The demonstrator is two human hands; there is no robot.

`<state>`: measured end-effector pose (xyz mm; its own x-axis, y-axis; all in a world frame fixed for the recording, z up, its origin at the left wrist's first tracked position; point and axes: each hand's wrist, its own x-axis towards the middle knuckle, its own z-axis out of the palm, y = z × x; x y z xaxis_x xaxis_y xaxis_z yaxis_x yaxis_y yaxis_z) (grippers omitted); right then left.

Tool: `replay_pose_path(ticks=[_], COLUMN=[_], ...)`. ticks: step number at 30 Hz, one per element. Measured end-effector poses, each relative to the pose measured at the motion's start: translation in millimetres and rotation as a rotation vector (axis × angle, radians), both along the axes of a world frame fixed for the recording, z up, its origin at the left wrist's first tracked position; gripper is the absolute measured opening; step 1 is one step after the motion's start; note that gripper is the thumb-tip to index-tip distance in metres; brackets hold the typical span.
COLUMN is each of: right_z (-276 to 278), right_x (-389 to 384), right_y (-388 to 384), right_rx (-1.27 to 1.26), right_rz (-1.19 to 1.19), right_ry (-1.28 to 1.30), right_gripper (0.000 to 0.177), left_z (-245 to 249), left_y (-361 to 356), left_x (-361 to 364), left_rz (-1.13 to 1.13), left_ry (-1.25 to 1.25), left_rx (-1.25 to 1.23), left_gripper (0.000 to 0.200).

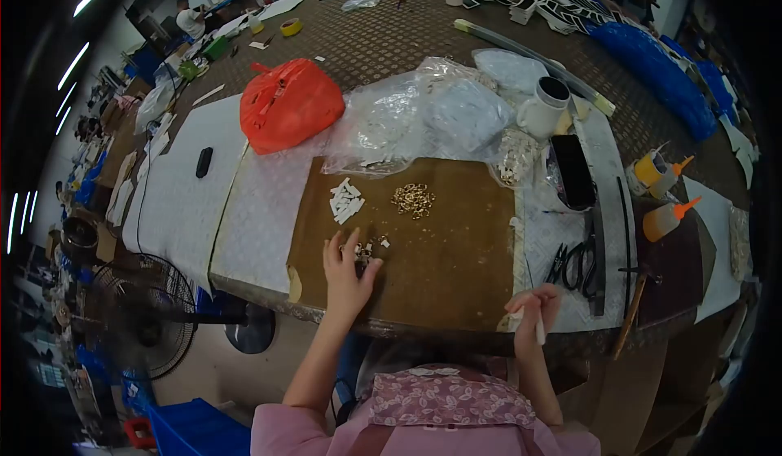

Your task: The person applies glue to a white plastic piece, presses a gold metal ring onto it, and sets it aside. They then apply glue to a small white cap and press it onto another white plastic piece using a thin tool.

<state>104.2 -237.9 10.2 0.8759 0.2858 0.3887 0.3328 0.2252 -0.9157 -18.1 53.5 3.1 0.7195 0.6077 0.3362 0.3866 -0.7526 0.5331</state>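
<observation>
My left hand (349, 281) rests on the brown board (456, 268) with its fingers spread around a small pile of metal and white pieces (364, 254). Just beyond its fingertips lies a heap of short white strips (346, 201). Right of those is a pile of small gold-coloured metal fittings (414, 201). At the board's front right corner, my right hand (535, 305) is closed, fingers curled together. Something white shows at its fingers, and a thin dark line rises above them; I cannot tell what it holds.
A red plastic bag (292, 105) and clear plastic bags (399, 122) lie behind the board. To the right are a white mug (543, 107), a phone (573, 172), black scissors (578, 267), a hammer (631, 313) and an orange-tipped glue bottle (664, 221). A fan (142, 317) stands at left.
</observation>
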Motion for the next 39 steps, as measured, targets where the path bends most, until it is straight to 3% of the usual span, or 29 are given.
replay_pose_path(ticks=[2,6,12,13,16,20,21,23,27,31,34,37,39], right_z=[-4.9,-14.9,-8.2,-10.7,-20.1,-18.5,-18.5,-18.4,-22.6,-19.0,-16.3,-17.1,-16.0], right_x=[-5.3,-11.1,-14.2,-14.1,-12.5,-19.8,-20.0,-18.5,-16.1,-13.9,-15.4,-15.1,-12.8], right_y=[13.1,33.7,34.0,31.3,30.4,28.8,28.7,28.9,28.6,30.3,35.3,37.7,39.7], right_rx=[-0.266,-0.413,-0.35,-0.36,-0.357,-0.31,-0.313,-0.315,-0.325,-0.341,-0.4,-0.489,-0.535], right_rz=[-0.05,0.137,0.167,0.164,0.17,0.165,0.159,0.156,0.15,0.157,0.139,0.123,0.129], right_ry=[-0.245,-0.356,-0.21,-0.225,-0.248,-0.171,-0.167,-0.176,-0.208,-0.176,-0.196,-0.321,-0.39], right_gripper=[0.013,0.018,0.01,0.01,0.009,0.008,0.008,0.008,0.009,0.008,0.008,0.009,0.012], left_z=[0.5,-5.7,-21.1,-22.6,-29.7,-15.7,-7.1,-12.7,-32.2,-25.2,-15.7,-11.3,-6.8], left_y=[-7.3,-7.6,12.1,16.4,31.5,25.6,19.9,27.4,61.2,87.7,93.6,97.6,106.8], left_x=[8.0,23.6,40.7,44.6,49.8,46.2,46.1,44.4,38.7,35.2,44.0,55.9,59.1], left_rz=[-0.012,-0.073,-0.216,-0.241,-0.247,-0.253,-0.254,-0.138,0.225,0.183,0.083,0.117,0.082], left_ry=[0.108,0.043,-0.138,-0.216,-0.205,-0.224,-0.334,-0.458,-0.586,-0.35,-0.266,-0.236,-0.147], left_rx=[0.146,0.195,-0.084,0.13,0.053,0.173,0.177,-0.003,-0.011,-0.02,0.294,0.224,0.05], left_gripper=[0.057,0.044,0.018,0.015,0.016,0.014,0.011,0.012,0.016,0.016,0.02,0.022,0.022])
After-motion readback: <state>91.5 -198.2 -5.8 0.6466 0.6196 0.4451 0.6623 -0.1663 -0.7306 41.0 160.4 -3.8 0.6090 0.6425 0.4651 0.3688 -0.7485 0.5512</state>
